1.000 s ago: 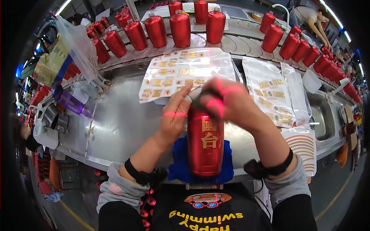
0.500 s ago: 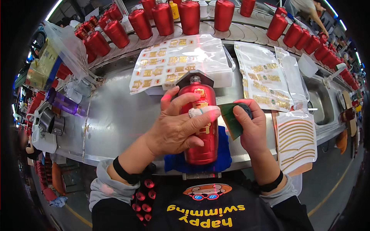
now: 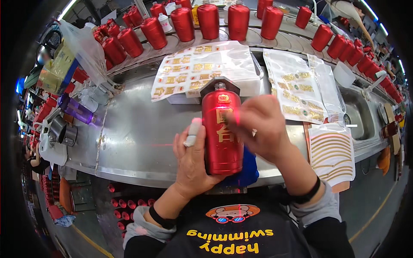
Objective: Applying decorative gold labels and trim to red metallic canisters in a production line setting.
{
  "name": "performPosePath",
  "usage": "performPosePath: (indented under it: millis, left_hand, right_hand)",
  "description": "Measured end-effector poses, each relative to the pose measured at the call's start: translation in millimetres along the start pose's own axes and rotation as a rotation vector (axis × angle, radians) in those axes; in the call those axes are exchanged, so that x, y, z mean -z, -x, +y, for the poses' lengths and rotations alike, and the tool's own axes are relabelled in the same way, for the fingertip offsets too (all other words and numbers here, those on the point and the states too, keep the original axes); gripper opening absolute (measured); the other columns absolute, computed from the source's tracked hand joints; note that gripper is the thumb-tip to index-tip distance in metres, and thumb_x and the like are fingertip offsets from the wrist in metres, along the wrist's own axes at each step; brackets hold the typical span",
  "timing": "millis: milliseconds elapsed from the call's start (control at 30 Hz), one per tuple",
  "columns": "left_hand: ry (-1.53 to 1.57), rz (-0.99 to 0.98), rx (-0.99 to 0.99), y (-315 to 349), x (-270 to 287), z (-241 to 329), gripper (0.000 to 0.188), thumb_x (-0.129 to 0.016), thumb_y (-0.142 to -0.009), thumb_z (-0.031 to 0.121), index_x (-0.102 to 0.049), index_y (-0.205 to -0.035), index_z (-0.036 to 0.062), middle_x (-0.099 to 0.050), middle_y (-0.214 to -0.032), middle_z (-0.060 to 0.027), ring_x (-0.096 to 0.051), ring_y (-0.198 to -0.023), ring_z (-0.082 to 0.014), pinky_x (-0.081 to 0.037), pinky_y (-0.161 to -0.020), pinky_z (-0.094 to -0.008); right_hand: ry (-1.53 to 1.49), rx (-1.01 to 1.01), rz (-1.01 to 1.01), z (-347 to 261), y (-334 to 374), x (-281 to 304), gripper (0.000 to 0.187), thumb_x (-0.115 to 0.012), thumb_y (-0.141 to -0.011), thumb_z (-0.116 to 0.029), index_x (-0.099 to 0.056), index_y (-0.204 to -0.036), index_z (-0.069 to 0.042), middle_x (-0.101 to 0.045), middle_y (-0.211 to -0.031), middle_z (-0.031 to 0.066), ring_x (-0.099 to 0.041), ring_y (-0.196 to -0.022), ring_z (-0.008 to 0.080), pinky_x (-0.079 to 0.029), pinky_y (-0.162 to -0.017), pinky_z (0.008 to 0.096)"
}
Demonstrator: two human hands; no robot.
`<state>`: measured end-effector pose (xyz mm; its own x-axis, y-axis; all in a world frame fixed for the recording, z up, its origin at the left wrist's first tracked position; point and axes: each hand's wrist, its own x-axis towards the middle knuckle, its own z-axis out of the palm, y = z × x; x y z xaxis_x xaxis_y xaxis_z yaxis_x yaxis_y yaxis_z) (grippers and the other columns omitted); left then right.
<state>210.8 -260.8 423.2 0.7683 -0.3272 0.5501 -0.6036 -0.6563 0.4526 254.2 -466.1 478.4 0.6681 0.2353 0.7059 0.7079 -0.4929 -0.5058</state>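
A red bottle (image 3: 221,150) with gold lettering lies before me on a blue cloth (image 3: 251,167), its neck in a dark angular holder (image 3: 208,87). My left hand (image 3: 192,162) is wrapped round the bottle's lower left side, holding it. White tape covers one of its fingers. Over the bottle's right side is my right hand (image 3: 263,127), smeared by motion, with its fingers closed. A dark green flat piece (image 3: 231,123) shows only faintly at its fingertips, against the gold lettering; the rest of it is hidden.
Label sheets (image 3: 183,71) with gold pieces lie over a white box behind the bottle. More gold label sheets (image 3: 297,88) and a white sheet with gold strips (image 3: 331,150) are on the right, beside a sink (image 3: 359,114). Red bottles (image 3: 208,21) line a conveyor (image 3: 174,45) at the back.
My left hand has moved from the bottle's front down to its lower left side. The right hand has swung left over the bottle with the green piece. Bottles on the conveyor have shifted.
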Motion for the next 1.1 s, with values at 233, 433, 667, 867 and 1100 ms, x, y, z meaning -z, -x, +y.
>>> performPosePath:
  millis: [233,433,667,867,1100]
  left_hand:
    - [-0.163,-0.04,-0.025,4,6,5,0.104,-0.074,-0.07,0.059,-0.037,-0.144,-0.0029,-0.049,-0.134,-0.0215,-0.037,-0.128,-0.0393,-0.018,-0.106,-0.0619]
    - [-0.102,-0.023,-0.006,17,-2,-3,0.103,-0.075,-0.071,0.057,-0.036,-0.145,-0.0031,-0.053,-0.128,-0.0204,-0.039,-0.126,-0.0391,-0.017,-0.106,-0.0614]
    - [-0.063,0.007,-0.016,14,-1,0,0.103,-0.076,-0.071,0.056,-0.036,-0.144,-0.0044,-0.054,-0.129,-0.0236,-0.041,-0.125,-0.0416,-0.021,-0.106,-0.0579]
    - [-0.013,0.0,-0.014,13,-6,-2,0.103,-0.073,-0.072,0.06,-0.035,-0.144,-0.0042,-0.051,-0.131,-0.0258,-0.038,-0.127,-0.0424,-0.019,-0.108,-0.0585]
    - [0.064,-0.126,-0.269,-44,20,-38,0.084,-0.056,-0.085,0.064,-0.042,-0.143,0.0042,-0.054,-0.132,-0.0153,-0.033,-0.132,-0.0369,-0.018,-0.11,-0.0571]
  right_hand:
    - [0.18,-0.036,0.028,25,-54,-8,0.017,-0.072,-0.074,-0.01,-0.065,-0.089,-0.01,-0.062,-0.078,0.0059,-0.062,-0.076,0.027,-0.048,-0.069,0.0357]
    - [-0.247,0.164,-0.57,-10,-22,-1,0.016,-0.074,-0.074,-0.012,-0.066,-0.087,-0.012,-0.06,-0.077,0.0052,-0.06,-0.075,0.0234,-0.047,-0.07,0.0354]
    - [-0.161,-0.339,-0.08,-1,-18,-16,0.021,-0.071,-0.081,-0.016,-0.064,-0.091,0.001,-0.066,-0.082,0.0169,-0.065,-0.072,0.0267,-0.051,-0.066,0.0346]
    - [-0.375,-0.728,0.173,32,1,-13,0.022,-0.067,-0.088,-0.019,-0.064,-0.095,0.002,-0.067,-0.083,0.0104,-0.063,-0.073,0.0154,-0.05,-0.065,0.0288]
    - [-0.779,-0.896,0.239,40,36,-18,0.015,-0.062,-0.093,-0.015,-0.061,-0.101,-0.002,-0.063,-0.087,0.0015,-0.056,-0.076,0.0066,-0.046,-0.069,0.0216]
